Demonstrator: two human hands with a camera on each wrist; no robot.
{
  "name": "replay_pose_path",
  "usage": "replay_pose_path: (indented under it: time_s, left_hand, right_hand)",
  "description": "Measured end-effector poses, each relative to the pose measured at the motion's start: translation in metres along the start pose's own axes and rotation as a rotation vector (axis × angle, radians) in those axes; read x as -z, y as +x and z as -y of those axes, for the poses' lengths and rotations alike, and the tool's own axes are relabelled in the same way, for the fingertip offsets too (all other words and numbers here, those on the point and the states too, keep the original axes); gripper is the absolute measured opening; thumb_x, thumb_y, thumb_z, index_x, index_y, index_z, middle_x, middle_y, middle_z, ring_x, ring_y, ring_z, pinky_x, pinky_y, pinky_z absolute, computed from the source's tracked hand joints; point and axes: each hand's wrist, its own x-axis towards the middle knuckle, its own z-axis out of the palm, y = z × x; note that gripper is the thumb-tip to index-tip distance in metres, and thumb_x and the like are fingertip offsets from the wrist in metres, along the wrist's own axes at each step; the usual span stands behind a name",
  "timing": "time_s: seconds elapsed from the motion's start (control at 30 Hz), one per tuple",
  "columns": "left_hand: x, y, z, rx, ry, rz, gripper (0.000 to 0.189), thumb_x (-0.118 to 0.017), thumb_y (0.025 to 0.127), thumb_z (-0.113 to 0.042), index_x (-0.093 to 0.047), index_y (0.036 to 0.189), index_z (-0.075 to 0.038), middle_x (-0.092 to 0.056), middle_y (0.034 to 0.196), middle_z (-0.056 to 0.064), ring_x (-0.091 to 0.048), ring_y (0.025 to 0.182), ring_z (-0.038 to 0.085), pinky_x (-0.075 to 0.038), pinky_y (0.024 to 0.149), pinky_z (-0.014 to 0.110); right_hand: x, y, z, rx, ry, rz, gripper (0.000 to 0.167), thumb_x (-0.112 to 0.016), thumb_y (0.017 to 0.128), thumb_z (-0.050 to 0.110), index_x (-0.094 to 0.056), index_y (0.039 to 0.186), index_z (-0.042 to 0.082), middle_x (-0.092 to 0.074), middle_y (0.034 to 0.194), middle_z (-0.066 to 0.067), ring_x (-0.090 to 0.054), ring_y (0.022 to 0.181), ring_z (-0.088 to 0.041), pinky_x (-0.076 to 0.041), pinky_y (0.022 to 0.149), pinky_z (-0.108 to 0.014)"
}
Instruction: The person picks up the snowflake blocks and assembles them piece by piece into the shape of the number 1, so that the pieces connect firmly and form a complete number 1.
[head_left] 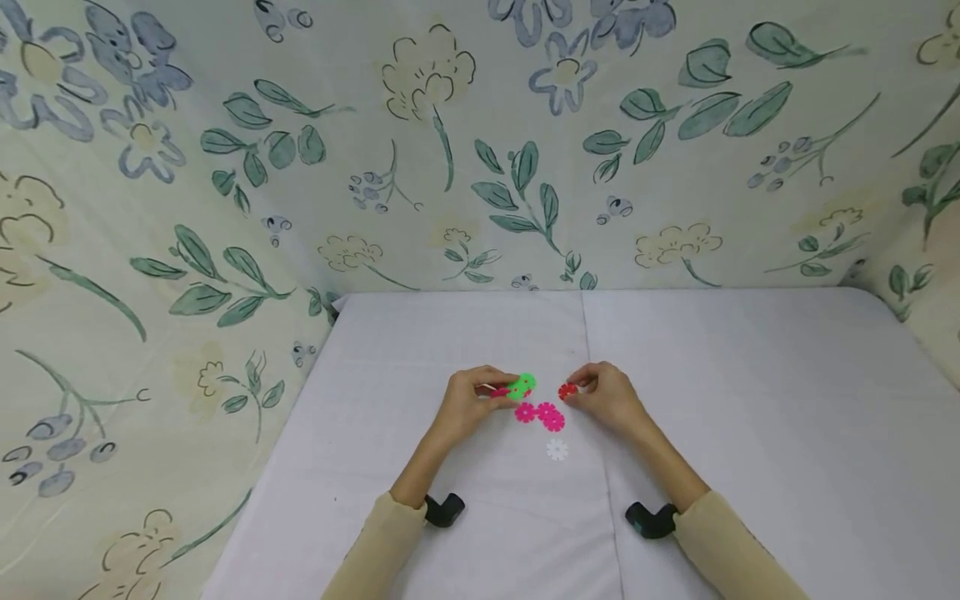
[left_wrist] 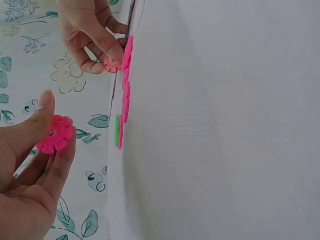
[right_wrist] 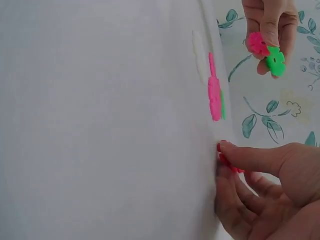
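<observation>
In the head view my left hand pinches a pink notched flower disc between thumb and fingers. The right wrist view shows a green notched disc in the same grip, against the pink one; whether they interlock I cannot tell. My right hand pinches a red notched disc by its edge, close to the tabletop. Between and below the hands, pink discs lie flat on the cloth, some overlapping. Another green disc lies beside them. A white disc sits nearer me.
A white cloth with a fold line covers the table. Behind it hangs a floral curtain. A black wrist camera juts inward from the left sleeve, and another black camera from the right sleeve.
</observation>
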Motion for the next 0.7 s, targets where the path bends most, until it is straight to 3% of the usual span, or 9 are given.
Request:
replay_pose_path:
  time_s: [0.1, 0.23, 0.47, 0.7]
  left_hand:
    - [-0.001, 0.002, -0.002, 0.000, -0.034, 0.011, 0.030, -0.086, 0.080, -0.001, -0.081, 0.110, -0.004, -0.079, 0.107, 0.008, -0.072, 0.100, 0.024, -0.062, 0.086, 0.035]
    - [-0.002, 0.003, -0.003, -0.005, -0.064, 0.027, 0.030, -0.086, 0.079, 0.002, -0.081, 0.108, -0.004, -0.079, 0.107, 0.009, -0.073, 0.099, 0.026, -0.062, 0.086, 0.035]
    - [0.001, 0.003, -0.005, 0.000, -0.114, 0.039, 0.031, -0.086, 0.078, 0.005, -0.079, 0.109, 0.002, -0.079, 0.107, 0.014, -0.074, 0.099, 0.030, -0.062, 0.080, 0.024]
    - [0.001, 0.003, -0.009, -0.014, -0.127, 0.053, 0.032, -0.087, 0.077, 0.004, -0.080, 0.108, -0.001, -0.079, 0.106, 0.014, -0.074, 0.097, 0.029, -0.062, 0.079, 0.024]
  right_hand:
    - [0.004, -0.002, 0.006, 0.048, -0.004, 0.070, 0.017, -0.080, 0.089, 0.005, -0.067, 0.100, 0.001, -0.070, 0.094, -0.014, -0.064, 0.078, -0.019, -0.054, 0.068, -0.026]
    - [0.009, -0.005, 0.012, 0.117, 0.093, 0.125, 0.013, -0.076, 0.091, 0.002, -0.068, 0.102, -0.001, -0.074, 0.088, -0.015, -0.072, 0.073, -0.020, -0.060, 0.066, -0.026]
    - [0.007, -0.013, 0.019, 0.163, 0.431, 0.133, 0.029, -0.077, 0.092, 0.006, -0.075, 0.119, -0.004, -0.076, 0.112, -0.025, -0.079, 0.094, -0.032, -0.063, 0.081, -0.029]
    - [-0.002, -0.019, 0.019, 0.193, 0.509, 0.076, 0.030, -0.078, 0.091, 0.008, -0.075, 0.118, -0.004, -0.076, 0.114, -0.025, -0.080, 0.089, -0.023, -0.063, 0.080, -0.029]
